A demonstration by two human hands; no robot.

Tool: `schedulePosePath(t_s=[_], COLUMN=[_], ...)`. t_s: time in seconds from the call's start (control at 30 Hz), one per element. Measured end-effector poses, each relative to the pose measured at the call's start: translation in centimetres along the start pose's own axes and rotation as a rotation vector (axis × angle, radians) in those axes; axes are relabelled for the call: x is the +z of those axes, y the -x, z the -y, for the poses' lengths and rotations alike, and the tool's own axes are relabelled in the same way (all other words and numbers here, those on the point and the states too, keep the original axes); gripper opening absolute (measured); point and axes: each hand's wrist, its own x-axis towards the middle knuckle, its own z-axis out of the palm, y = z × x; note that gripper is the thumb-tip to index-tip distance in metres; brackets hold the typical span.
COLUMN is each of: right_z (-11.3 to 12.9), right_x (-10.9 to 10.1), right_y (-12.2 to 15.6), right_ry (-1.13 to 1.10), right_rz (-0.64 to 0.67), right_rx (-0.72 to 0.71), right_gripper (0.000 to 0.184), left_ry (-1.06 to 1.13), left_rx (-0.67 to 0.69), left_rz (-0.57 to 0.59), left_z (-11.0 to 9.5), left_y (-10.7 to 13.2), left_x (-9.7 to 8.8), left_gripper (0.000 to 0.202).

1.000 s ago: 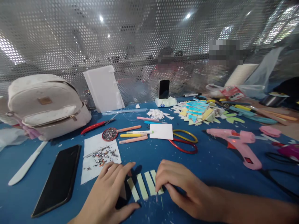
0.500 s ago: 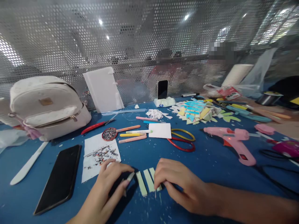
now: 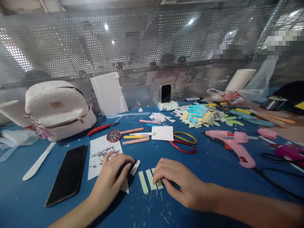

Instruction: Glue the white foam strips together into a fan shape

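Several pale green strips, cut flat and narrow, lie side by side on the blue table; the left one and the middle one show fully. My right hand has its fingers curled over the rightmost pale green strip, thumb and index at its sides. My left hand is arched left of the row, thumb and index slightly apart. A small white piece lies at its fingertips. Another white piece is partly hidden beneath that hand.
Left are a black phone, white knife and backpack. Paper with rhinestones, pens, scissors and a white card lie ahead. A pink glue gun and foam scraps are right.
My left hand has drawn back slightly from the white piece, which now shows more fully. The second white piece is more exposed. My right hand stays at the rightmost strip; the camera view has shifted.
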Motion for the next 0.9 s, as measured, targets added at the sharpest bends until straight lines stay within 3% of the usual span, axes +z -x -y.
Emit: schedulePosePath(t_s=[0.07,0.23,0.47,0.7,0.8,0.9], right_z=[0.1,0.4,0.9,1.1,1.4,1.9], right_x=[0.1,0.3,1.4,1.8,1.4,0.5], right_y=[0.1,-0.3,-1.8,-2.7,-2.9,-3.1], right_ry=[0.029,0.115,0.286,0.339,0.304,0.220], right_rz=[0.005,0.025,0.204,0.224,0.209,0.183], right_rx=[0.026,0.096,0.145,0.119,0.140,0.187], right_gripper=[0.023,0.020,0.063,0.040,0.043,0.043], left_ry=[-0.009,-0.015,-0.067,-0.151,-0.160,-0.127], left_rx=[0.029,0.108,0.090,0.107,0.096,0.055], left_rz=[0.023,0.076,0.036,0.037,0.044,0.037], left_z=[-0.1,0.5,0.1,-1.0,-0.4,0.7], left_y=[0.2,-0.1,-0.3,1.6,2.4,3.1], left_x=[-0.1,0.1,-0.4,-0.3,-0.4,-0.8], left_gripper=[0.023,0.054,0.064,0.086,0.099,0.094])
